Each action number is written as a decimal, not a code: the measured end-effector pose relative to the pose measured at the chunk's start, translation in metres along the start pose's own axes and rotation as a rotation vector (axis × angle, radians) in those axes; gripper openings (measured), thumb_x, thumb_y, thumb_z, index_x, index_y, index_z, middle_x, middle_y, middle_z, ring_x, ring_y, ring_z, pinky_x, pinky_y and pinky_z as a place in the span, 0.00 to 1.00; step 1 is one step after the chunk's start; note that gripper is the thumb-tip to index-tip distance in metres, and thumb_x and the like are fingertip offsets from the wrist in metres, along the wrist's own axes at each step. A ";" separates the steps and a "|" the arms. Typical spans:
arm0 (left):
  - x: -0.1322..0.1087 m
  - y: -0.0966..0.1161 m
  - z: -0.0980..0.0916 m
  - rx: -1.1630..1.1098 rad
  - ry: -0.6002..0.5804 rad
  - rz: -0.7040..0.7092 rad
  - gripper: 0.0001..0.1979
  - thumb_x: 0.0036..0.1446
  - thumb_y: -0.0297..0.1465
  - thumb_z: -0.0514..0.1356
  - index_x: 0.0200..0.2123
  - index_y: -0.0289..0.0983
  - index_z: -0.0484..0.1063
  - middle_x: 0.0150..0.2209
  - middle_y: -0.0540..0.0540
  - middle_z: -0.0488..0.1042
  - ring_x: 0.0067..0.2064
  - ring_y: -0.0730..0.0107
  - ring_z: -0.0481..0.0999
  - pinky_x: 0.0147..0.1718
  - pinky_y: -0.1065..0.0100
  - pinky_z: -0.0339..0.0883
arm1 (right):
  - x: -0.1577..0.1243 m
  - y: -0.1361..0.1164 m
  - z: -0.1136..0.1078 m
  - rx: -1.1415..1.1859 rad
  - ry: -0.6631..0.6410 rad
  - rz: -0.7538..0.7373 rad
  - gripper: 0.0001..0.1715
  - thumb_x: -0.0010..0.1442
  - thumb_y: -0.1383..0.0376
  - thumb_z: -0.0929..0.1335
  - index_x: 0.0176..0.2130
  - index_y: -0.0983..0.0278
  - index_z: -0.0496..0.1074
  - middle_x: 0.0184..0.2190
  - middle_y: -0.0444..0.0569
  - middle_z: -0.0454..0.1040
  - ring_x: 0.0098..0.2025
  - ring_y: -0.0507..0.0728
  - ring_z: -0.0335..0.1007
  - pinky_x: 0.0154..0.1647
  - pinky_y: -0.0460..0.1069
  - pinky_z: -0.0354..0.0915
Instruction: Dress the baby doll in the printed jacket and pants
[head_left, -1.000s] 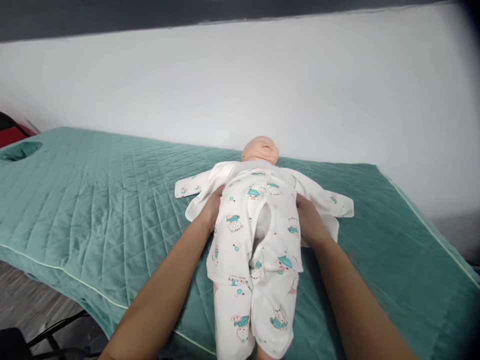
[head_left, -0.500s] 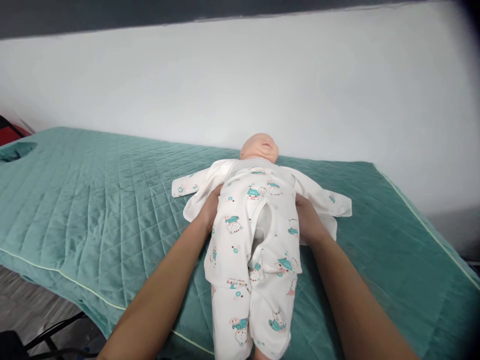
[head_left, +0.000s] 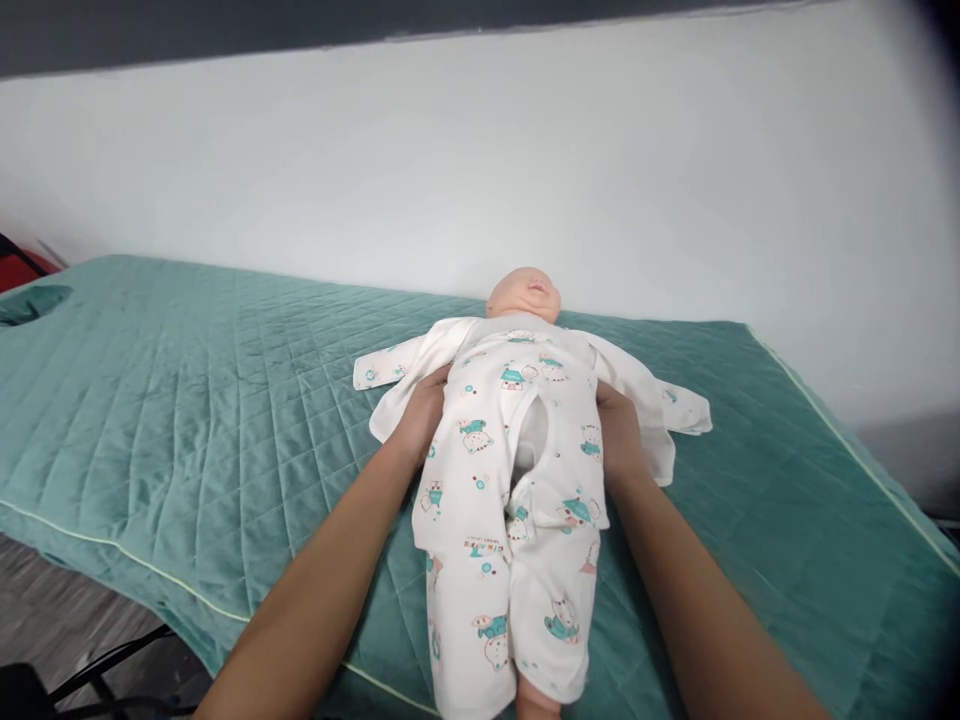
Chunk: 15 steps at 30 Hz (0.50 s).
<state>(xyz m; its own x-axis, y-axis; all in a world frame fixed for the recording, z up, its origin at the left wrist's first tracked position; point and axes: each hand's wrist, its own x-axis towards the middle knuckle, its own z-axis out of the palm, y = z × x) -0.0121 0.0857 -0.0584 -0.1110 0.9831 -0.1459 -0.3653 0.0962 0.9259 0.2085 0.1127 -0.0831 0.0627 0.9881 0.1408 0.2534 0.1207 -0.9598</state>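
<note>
A baby doll [head_left: 525,296] lies on its back, head toward the wall. It wears white printed split-crotch trousers [head_left: 480,490] reaching high over the belly. A white printed shirt [head_left: 394,360] is spread open under its body, sleeves stretched out to both sides. My left hand [head_left: 426,415] grips the doll's waist from the left. On the other side my right hand [head_left: 619,430] grips the waist, over the shirt's open panel. Most of my fingertips are hidden behind the body and cloth. A bare foot or lower leg [head_left: 536,703] shows below one trouser leg.
The doll lies on a bed with a green quilted cover [head_left: 247,440] edged in pale piping. A white wall [head_left: 375,190] stands right behind it. A face hole [head_left: 34,305] is at the bed's far left. Black metal legs [head_left: 105,665] stand at the lower left.
The doll with its clothes has shifted slightly to the right between my hands. Both hands stay at its waist, the left one a little farther up.
</note>
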 end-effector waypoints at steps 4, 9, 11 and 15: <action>0.005 -0.002 -0.004 0.124 -0.010 0.144 0.05 0.49 0.28 0.63 0.30 0.38 0.80 0.39 0.45 0.82 0.53 0.54 0.75 0.57 0.59 0.65 | 0.001 -0.005 0.000 -0.070 0.028 0.024 0.16 0.53 0.57 0.70 0.39 0.60 0.80 0.39 0.48 0.82 0.46 0.65 0.76 0.48 0.58 0.71; 0.016 -0.014 -0.012 0.234 0.147 0.174 0.08 0.55 0.33 0.62 0.33 0.37 0.80 0.38 0.46 0.81 0.46 0.59 0.75 0.51 0.62 0.65 | 0.005 0.001 0.000 0.064 0.103 0.092 0.14 0.53 0.57 0.71 0.40 0.58 0.77 0.38 0.48 0.83 0.41 0.63 0.78 0.39 0.54 0.73; 0.019 -0.019 -0.014 0.239 0.207 0.194 0.09 0.55 0.35 0.63 0.35 0.37 0.80 0.38 0.46 0.80 0.43 0.62 0.75 0.50 0.63 0.65 | 0.006 0.006 -0.001 0.076 0.150 0.095 0.14 0.53 0.56 0.72 0.40 0.58 0.75 0.37 0.48 0.82 0.39 0.62 0.78 0.37 0.53 0.73; 0.019 -0.023 -0.017 0.315 0.204 0.405 0.07 0.56 0.33 0.64 0.38 0.39 0.80 0.42 0.46 0.79 0.47 0.64 0.75 0.53 0.65 0.64 | 0.006 0.010 -0.003 0.007 0.197 0.031 0.14 0.55 0.56 0.72 0.40 0.58 0.76 0.39 0.48 0.82 0.42 0.60 0.78 0.44 0.54 0.72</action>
<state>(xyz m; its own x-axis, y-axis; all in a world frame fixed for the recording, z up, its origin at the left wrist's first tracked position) -0.0213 0.0999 -0.0888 -0.3737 0.9039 0.2081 0.0349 -0.2105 0.9770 0.2142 0.1193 -0.0914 0.2583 0.9535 0.1553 0.2415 0.0919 -0.9660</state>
